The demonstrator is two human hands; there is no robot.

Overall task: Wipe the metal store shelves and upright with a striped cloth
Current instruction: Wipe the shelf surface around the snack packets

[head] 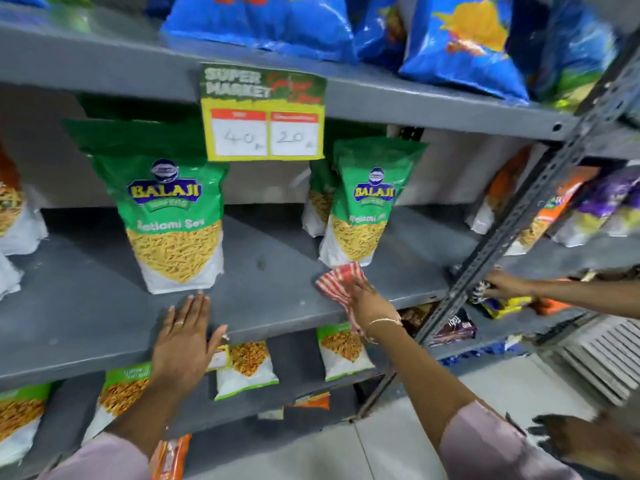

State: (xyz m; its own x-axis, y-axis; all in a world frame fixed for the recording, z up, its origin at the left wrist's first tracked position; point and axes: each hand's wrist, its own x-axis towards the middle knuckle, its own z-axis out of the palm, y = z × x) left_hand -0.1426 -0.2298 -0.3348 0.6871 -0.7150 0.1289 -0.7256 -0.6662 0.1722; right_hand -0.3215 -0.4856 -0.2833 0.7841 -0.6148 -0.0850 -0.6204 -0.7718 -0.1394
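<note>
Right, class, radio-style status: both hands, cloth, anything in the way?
Left hand flat, open on shelf. Right hand pressing striped cloth on shelf. Green packet just behind cloth. Another person's hand at upright.

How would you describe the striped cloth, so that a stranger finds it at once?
Find the grey middle shelf under the yellow price sign. On its front edge, below the smaller green snack bag, the right hand presses the striped cloth. Only it has red and white stripes.
</note>
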